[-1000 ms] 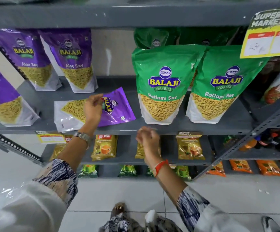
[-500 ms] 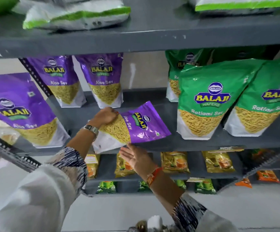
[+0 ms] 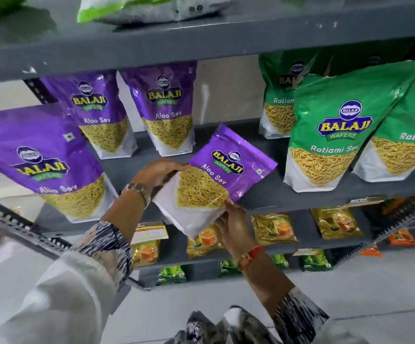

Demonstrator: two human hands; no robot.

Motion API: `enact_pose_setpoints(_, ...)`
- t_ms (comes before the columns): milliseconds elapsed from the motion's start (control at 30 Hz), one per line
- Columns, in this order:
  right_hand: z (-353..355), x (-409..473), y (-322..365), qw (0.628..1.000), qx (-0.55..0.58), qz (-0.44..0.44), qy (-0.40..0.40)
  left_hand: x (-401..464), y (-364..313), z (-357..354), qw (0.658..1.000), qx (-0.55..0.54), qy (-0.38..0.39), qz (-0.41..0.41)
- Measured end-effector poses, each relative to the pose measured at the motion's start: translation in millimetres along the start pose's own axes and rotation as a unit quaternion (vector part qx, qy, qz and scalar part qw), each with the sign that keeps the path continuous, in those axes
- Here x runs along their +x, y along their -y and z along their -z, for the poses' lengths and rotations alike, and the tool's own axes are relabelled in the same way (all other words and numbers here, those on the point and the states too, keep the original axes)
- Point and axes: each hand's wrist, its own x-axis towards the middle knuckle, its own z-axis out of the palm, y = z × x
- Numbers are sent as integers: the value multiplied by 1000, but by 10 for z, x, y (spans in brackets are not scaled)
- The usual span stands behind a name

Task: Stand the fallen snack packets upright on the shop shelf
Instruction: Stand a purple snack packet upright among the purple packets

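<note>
A purple Aloo Sev packet (image 3: 216,177) is tilted above the front of the grey middle shelf (image 3: 271,194), its white base toward me and its top leaning to the right. My left hand (image 3: 159,172) grips its upper left edge. My right hand (image 3: 231,224) holds its lower right corner from beneath. Three more purple Aloo Sev packets (image 3: 94,112) (image 3: 169,110) (image 3: 45,160) stand upright on the same shelf to the left and behind.
Green Ratlami Sev packets (image 3: 333,135) stand upright to the right. On the top shelf (image 3: 201,43) a green-and-white packet (image 3: 151,8) lies flat. Small yellow, green and orange packets (image 3: 273,229) fill the lower shelves. A perforated metal upright (image 3: 15,227) juts out at the left.
The fallen purple packet went from lying flat to being lifted and tilted. My right hand has risen from below the shelf edge and taken hold of its lower corner. The view has shifted upward.
</note>
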Motion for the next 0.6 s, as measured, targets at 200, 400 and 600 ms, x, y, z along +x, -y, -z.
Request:
enact_pose_setpoints(200,101,-62,236,996,-33,83,-12,-239,327,-72,971,-236,24,-22)
enact_pose_setpoints(400,230,-308,581,968,-96,231,19,-672,429,-321,926,-357,-23,-120)
enact_pose_setpoints(600,487,-720,850,959,-89,254,86,-1298,440,-562,913,-359,14,-194)
